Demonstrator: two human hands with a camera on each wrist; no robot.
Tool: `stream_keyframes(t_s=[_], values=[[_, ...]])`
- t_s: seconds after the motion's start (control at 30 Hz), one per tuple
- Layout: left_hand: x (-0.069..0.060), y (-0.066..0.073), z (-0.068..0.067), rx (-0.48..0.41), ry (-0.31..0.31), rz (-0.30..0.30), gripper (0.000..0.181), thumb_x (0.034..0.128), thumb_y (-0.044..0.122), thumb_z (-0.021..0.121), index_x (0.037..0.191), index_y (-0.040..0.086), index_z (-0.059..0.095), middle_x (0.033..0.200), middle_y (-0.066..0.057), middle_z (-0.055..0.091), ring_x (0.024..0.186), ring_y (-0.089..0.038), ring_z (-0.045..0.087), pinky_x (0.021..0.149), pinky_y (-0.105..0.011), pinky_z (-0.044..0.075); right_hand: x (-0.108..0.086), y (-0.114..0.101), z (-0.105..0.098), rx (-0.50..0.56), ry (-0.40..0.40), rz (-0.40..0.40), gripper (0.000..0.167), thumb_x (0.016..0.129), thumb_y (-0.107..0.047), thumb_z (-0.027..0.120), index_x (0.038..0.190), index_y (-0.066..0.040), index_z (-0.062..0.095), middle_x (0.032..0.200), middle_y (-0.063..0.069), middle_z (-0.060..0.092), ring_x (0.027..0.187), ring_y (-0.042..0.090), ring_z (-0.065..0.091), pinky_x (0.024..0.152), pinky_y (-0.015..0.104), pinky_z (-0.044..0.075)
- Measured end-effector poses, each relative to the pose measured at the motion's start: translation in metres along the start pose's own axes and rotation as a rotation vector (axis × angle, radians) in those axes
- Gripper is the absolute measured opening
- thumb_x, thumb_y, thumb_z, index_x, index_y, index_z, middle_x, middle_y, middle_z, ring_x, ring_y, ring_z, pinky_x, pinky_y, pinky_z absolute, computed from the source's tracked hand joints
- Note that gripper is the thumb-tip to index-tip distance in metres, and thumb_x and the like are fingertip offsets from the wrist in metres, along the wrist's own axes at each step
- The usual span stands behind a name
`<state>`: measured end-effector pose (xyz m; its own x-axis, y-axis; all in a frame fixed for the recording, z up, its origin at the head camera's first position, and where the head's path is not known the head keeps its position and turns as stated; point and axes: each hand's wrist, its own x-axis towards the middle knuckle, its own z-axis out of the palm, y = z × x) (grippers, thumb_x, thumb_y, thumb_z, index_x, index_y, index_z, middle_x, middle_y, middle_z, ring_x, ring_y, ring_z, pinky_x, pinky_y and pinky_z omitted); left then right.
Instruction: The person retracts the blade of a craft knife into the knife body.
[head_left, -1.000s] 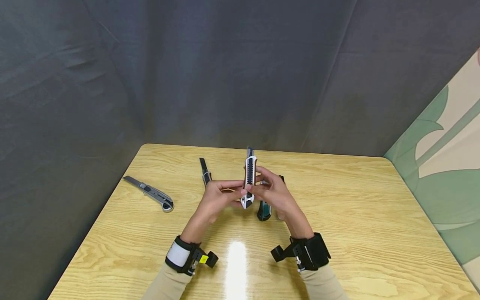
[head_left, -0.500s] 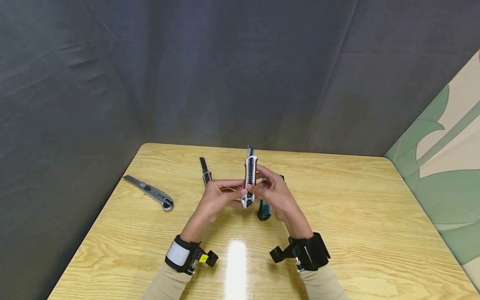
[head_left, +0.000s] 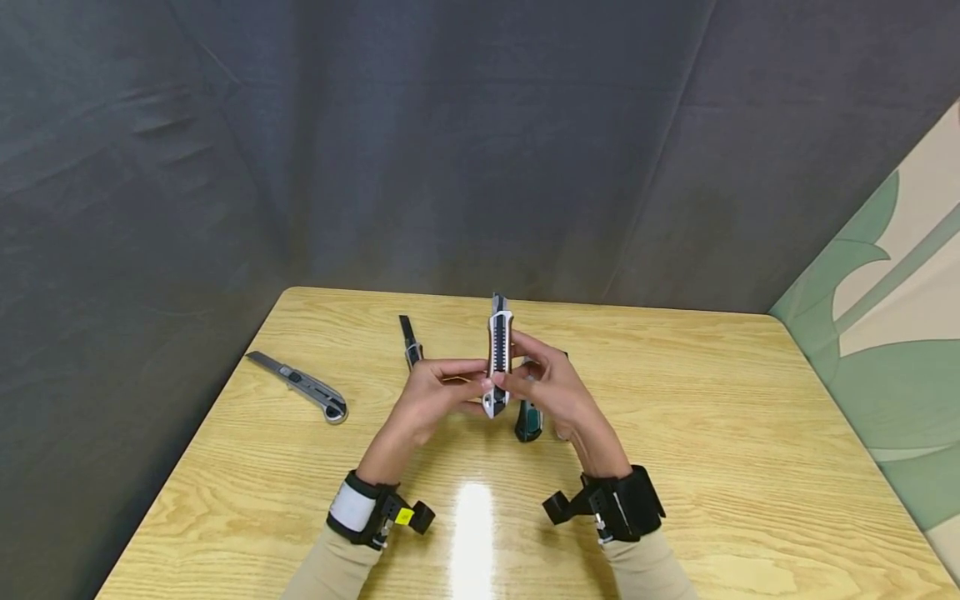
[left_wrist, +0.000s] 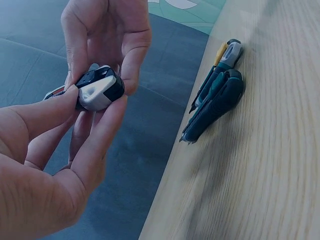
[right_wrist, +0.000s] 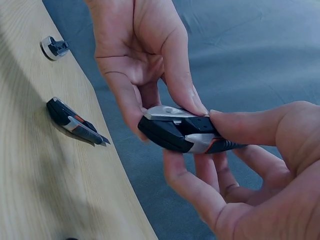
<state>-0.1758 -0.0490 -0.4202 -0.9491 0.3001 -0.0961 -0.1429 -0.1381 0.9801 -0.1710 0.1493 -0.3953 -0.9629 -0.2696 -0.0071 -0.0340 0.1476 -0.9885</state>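
Note:
A silver-and-black utility knife (head_left: 500, 342) with orange trim is held up over the table between both hands, its short exposed blade end pointing away from me. My left hand (head_left: 427, 400) pinches the lower part of its handle from the left. From the other side my right hand (head_left: 558, 392) grips it, with the thumb on the handle's face. The rounded butt of this knife shows close up in the left wrist view, and both thumbs press near it in the right wrist view. Fingers cover parts of the handle.
A grey utility knife (head_left: 303, 387) lies on the wooden table (head_left: 712, 433) at left. A black utility knife (head_left: 412, 343) lies partly behind my left hand. Near my right hand are a dark green utility knife (left_wrist: 217, 105) and one with a yellow part (left_wrist: 220, 52). Dark cloth (head_left: 480, 150) hangs behind.

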Motion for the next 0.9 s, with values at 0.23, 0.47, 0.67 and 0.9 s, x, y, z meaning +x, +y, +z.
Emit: stream_keyframes(t_s=[0.23,0.47,0.67,0.9], values=[[-0.0001,0.0007,0.0000,0.001,-0.004,-0.006,0.034,0.0864,0.004,0.076,0.120,0.002,0.071,0.103,-0.013,0.070,0.086,-0.022,0.074,0.088,-0.060,0.057,-0.0006,0.0003,-0.0025,-0.006,-0.026,-0.011,0.068,0.088,-0.008,0.074,0.147,-0.029,0.049,0.128,0.014,0.053,0.091,0.025,0.060,0.079,0.039,0.061],[-0.0002,0.0002,-0.0015,-0.003,-0.014,0.004,0.034,0.0872,0.004,0.075,0.121,0.001,0.070,0.105,-0.015,0.071,0.086,-0.023,0.074,0.085,-0.054,0.060,-0.0017,-0.0002,-0.0031,-0.057,-0.050,-0.027,0.077,0.086,-0.004,0.076,0.150,-0.033,0.043,0.131,0.013,0.052,0.095,0.028,0.059,0.074,0.033,0.056],[-0.0010,0.0010,-0.0030,0.005,-0.019,-0.002,0.034,0.0876,0.005,0.075,0.121,0.002,0.070,0.111,-0.018,0.071,0.088,-0.025,0.074,0.084,-0.051,0.061,-0.0012,0.0016,-0.0026,-0.057,-0.076,-0.032,0.079,0.087,-0.006,0.076,0.151,-0.034,0.041,0.130,0.014,0.052,0.099,0.032,0.062,0.079,0.040,0.058],[-0.0014,0.0024,-0.0034,0.047,-0.012,-0.005,0.031,0.0880,0.007,0.075,0.118,0.003,0.072,0.106,-0.016,0.071,0.084,-0.023,0.074,0.083,-0.054,0.061,0.0015,0.0059,-0.0024,0.009,-0.082,0.036,0.071,0.088,-0.013,0.076,0.148,-0.034,0.045,0.123,0.016,0.054,0.096,0.027,0.067,0.081,0.042,0.062]])
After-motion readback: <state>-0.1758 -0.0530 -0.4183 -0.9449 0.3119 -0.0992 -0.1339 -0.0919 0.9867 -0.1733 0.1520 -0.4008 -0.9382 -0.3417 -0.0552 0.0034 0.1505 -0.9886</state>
